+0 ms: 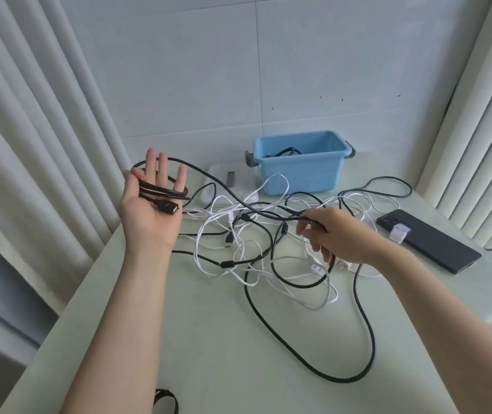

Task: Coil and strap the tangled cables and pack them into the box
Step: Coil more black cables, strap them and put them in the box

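Black USB cable (161, 191) is draped over flat-open L hand (149, 210), pinched by R hand (336, 234); coiled blk cable (283, 152) is kept in blue box (298, 174).

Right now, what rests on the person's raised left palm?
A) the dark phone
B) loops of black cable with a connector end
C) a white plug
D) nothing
B: loops of black cable lie across the flat, palm-up left hand, with the connector end on the palm.
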`<act>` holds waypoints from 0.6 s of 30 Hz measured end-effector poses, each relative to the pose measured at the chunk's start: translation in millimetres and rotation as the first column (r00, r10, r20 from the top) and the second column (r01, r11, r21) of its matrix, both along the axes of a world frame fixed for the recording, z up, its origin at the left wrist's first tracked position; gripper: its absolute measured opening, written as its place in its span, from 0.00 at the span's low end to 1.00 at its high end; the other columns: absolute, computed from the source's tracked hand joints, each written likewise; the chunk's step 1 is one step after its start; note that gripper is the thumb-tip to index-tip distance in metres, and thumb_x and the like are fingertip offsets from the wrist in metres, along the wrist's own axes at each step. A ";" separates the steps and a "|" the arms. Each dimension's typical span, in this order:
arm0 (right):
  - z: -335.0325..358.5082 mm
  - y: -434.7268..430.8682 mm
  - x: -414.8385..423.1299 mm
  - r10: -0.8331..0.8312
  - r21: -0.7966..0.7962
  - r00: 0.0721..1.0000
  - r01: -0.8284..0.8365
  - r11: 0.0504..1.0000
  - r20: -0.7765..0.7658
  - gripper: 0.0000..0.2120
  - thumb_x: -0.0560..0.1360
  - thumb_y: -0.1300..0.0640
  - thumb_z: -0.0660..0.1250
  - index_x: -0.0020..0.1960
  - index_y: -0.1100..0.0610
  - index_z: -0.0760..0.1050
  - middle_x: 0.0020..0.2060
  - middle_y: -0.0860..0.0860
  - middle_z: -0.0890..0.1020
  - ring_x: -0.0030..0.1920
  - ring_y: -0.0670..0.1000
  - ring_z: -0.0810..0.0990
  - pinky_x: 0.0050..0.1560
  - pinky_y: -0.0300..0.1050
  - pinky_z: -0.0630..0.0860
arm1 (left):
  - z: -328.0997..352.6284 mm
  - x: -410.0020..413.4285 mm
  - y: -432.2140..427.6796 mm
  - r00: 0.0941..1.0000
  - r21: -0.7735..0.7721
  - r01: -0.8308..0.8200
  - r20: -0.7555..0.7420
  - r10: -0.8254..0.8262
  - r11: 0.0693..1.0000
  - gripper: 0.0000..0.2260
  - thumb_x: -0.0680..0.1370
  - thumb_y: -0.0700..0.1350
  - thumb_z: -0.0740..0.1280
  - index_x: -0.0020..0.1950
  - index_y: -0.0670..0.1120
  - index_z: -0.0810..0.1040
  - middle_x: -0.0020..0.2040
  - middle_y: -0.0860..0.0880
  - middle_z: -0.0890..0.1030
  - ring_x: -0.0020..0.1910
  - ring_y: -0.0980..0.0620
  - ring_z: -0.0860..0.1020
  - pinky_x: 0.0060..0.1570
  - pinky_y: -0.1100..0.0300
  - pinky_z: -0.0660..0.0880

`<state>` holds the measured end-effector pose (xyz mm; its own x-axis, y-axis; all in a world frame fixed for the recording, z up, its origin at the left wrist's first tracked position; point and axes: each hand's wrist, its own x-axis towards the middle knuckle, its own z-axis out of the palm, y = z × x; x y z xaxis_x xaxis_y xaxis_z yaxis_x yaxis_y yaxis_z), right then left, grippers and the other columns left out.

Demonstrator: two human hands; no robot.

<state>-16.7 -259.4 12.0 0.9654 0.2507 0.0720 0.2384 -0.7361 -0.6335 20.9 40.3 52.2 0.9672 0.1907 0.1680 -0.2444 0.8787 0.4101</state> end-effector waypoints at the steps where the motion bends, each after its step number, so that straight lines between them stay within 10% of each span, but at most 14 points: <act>1: 3.2 4.9 -3.9 0.035 -0.010 0.999 -0.036 0.999 -0.029 0.09 0.81 0.62 0.59 0.49 0.54 0.77 0.30 0.52 0.78 0.24 0.50 0.77 0.26 0.49 0.78 | -3.6 2.9 0.0 0.999 0.033 -0.036 -0.016 0.036 0.999 0.17 0.86 0.49 0.55 0.40 0.46 0.72 0.67 0.44 0.79 0.67 0.46 0.77 0.60 0.38 0.77; 9: 22.4 48.0 -40.9 0.347 -0.265 0.933 -0.359 0.895 -0.093 0.10 0.79 0.52 0.67 0.58 0.41 0.80 0.37 0.37 0.78 0.39 0.37 0.76 0.42 0.35 0.71 | -14.6 8.7 -17.1 0.981 0.368 -0.124 -0.093 0.169 0.922 0.08 0.84 0.47 0.61 0.59 0.47 0.77 0.50 0.55 0.77 0.66 0.51 0.74 0.62 0.36 0.73; 13: 49.7 48.5 -58.1 0.385 -0.158 0.921 -0.372 0.915 0.063 0.03 0.78 0.52 0.69 0.47 0.50 0.82 0.33 0.45 0.79 0.34 0.46 0.74 0.36 0.36 0.71 | -24.8 5.9 -21.3 0.996 0.734 -0.034 -0.032 0.085 0.678 0.19 0.83 0.46 0.63 0.73 0.44 0.72 0.46 0.57 0.80 0.49 0.61 0.77 0.66 0.45 0.68; 18: 69.2 34.3 -60.3 0.186 0.096 0.961 -0.209 0.973 0.207 0.10 0.77 0.55 0.71 0.40 0.59 0.79 0.23 0.45 0.68 0.23 0.46 0.65 0.26 0.32 0.63 | -21.0 -14.5 -36.0 0.962 0.967 0.095 -0.028 -0.273 0.235 0.12 0.83 0.44 0.60 0.47 0.38 0.77 0.60 0.45 0.83 0.67 0.52 0.77 0.70 0.52 0.67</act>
